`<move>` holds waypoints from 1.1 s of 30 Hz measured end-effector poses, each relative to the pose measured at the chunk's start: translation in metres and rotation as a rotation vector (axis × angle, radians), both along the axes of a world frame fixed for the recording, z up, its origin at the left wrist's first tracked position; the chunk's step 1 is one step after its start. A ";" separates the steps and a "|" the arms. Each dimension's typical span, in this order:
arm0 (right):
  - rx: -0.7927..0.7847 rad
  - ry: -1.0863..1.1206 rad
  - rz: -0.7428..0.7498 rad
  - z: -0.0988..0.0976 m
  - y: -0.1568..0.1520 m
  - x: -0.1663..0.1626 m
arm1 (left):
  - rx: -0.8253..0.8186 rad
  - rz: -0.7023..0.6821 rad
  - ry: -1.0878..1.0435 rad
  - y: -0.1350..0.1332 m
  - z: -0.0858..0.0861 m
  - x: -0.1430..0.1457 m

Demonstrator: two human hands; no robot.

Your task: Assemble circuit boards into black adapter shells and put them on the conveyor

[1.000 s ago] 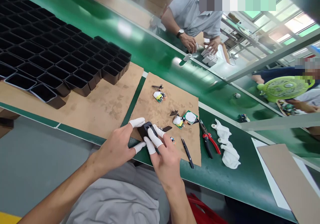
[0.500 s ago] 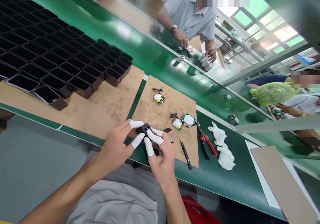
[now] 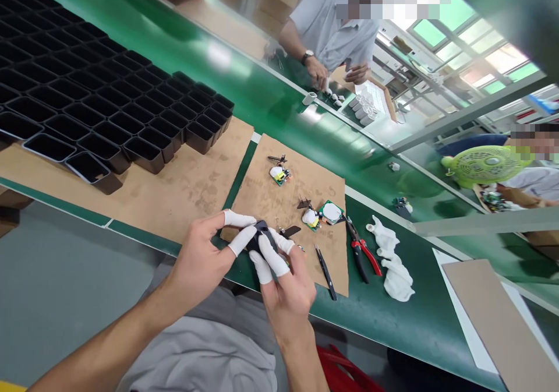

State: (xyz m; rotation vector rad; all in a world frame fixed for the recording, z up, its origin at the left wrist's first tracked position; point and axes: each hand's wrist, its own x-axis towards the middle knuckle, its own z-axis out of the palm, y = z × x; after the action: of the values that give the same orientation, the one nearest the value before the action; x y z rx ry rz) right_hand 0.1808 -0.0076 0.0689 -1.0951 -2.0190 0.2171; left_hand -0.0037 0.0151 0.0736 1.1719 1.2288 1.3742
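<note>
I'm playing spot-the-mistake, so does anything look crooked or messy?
Yes, one black case at the near edge looks slightly twisted and juts out, while the other black cases stand in tidier rows. The cardboard beneath has dark smudges. Nothing looks clearly spilled.

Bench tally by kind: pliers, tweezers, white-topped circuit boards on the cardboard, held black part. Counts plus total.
Pliers: 1
Tweezers: 1
White-topped circuit boards on the cardboard: 3
Held black part: 1
Total: 6
</note>
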 end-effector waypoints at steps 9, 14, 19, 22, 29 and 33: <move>-0.156 0.069 0.018 -0.007 0.006 -0.008 | -0.025 0.060 0.044 0.008 -0.026 0.008; -0.266 0.169 -0.024 0.000 0.005 -0.011 | 0.004 0.053 0.047 0.009 -0.029 0.011; -0.100 0.095 -0.021 0.002 0.003 -0.012 | -0.033 0.120 -0.013 0.004 -0.038 0.009; -0.024 0.080 -0.058 0.007 -0.002 -0.013 | -0.018 0.220 -0.095 0.002 -0.043 0.006; -0.042 0.043 -0.166 -0.016 -0.009 -0.021 | -0.013 0.279 -0.174 0.003 -0.039 0.005; -0.022 0.081 -0.172 -0.019 -0.005 -0.022 | -0.019 0.249 -0.208 0.004 -0.038 0.006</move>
State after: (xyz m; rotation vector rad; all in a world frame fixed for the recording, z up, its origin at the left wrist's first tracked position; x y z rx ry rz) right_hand 0.1585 -0.0125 0.0501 -1.2471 -1.8439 0.1915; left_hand 0.0027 0.0189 0.0356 0.8585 1.2649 1.6200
